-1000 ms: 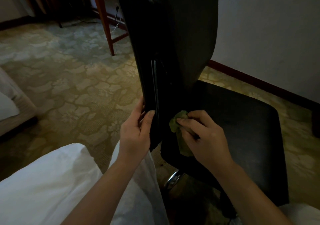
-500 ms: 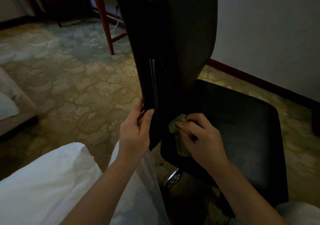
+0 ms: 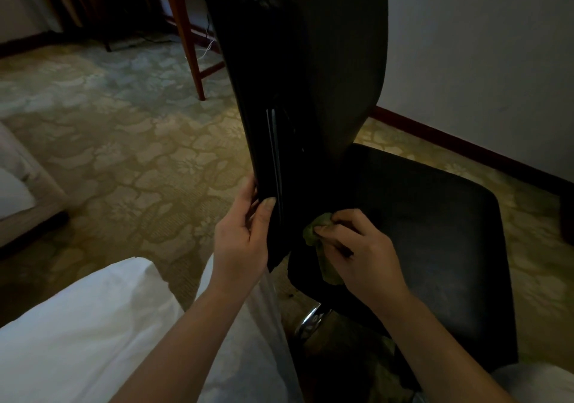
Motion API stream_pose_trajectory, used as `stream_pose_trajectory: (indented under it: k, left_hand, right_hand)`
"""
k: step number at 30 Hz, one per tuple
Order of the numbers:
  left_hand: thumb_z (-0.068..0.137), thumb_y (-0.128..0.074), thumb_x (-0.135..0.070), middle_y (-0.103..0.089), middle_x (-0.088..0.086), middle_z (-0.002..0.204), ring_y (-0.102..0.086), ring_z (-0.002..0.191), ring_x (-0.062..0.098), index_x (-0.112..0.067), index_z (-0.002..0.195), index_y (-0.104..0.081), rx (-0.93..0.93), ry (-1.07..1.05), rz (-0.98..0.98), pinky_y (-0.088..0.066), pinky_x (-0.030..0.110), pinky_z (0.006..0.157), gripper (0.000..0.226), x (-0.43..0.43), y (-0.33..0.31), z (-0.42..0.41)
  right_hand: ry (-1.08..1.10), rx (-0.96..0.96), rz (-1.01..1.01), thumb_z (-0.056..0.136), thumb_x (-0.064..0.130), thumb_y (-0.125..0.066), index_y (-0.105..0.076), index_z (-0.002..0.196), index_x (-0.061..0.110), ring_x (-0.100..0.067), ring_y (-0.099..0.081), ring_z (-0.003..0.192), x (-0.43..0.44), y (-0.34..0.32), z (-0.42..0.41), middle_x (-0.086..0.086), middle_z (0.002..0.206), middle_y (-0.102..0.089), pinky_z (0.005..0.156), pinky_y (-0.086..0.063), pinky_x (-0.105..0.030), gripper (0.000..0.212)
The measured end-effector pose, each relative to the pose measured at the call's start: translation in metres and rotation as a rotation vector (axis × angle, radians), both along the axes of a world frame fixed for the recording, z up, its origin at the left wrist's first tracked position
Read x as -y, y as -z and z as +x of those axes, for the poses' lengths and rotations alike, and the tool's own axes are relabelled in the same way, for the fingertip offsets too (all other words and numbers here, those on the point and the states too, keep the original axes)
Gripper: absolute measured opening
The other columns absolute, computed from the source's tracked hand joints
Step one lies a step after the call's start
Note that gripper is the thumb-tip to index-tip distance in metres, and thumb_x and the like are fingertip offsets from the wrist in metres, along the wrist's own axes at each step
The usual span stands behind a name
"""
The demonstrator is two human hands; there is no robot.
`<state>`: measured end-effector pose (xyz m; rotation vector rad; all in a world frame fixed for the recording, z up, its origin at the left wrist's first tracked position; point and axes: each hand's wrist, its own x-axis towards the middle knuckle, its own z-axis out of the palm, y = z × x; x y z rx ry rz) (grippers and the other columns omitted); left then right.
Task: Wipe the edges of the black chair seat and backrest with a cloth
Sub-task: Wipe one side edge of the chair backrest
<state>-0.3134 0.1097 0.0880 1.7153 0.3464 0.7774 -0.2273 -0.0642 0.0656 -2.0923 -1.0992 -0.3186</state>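
Gripping the backrest (image 3: 298,92) at its lower rear edge, my left hand (image 3: 240,241) has its fingers (image 3: 266,208) closed round it. Right of it, my right hand (image 3: 362,255) pinches a green cloth (image 3: 312,228), pressed where backrest meets seat (image 3: 435,232). Patterned carpet (image 3: 124,154) lies beneath.

No readable text, labels or signs.

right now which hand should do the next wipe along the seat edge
Right. The right hand already pinches the green cloth at the seat's rear edge; the left hand grips the backrest edge, steadying it.
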Motion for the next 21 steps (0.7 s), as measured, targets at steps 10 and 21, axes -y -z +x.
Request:
stream_pose_trajectory:
  k: [10, 21]
  left_hand:
    - [0.102, -0.05, -0.01, -0.058, -0.022, 0.13, -0.057, 0.118, -0.01, -0.017, 0.149, -0.041, -0.005, -0.003, 0.025, -0.044, 0.01, 0.096, 0.048, -0.001, 0.003, 0.002]
    - [0.102, -0.049, -0.009, -0.06, -0.041, 0.118, -0.057, 0.116, -0.012, -0.033, 0.138, -0.041, 0.008, 0.022, 0.012, -0.043, 0.007, 0.093, 0.044, 0.0, -0.001, 0.001]
  right_hand:
    - [0.037, 0.076, 0.118, 0.086, 0.008, -0.072, -0.075, 0.106, 0.011, -0.011, -0.063, 0.088, -0.007, -0.019, -0.001, -0.007, 0.11, -0.062, 0.071, -0.053, -0.018, 0.02]
    - [0.029, -0.026, -0.081, 0.082, 0.008, -0.077, -0.075, 0.107, 0.02, -0.007, -0.063, 0.084, 0.006, 0.012, -0.004, 0.005, 0.112, -0.06, 0.07, -0.049, -0.013, 0.027]
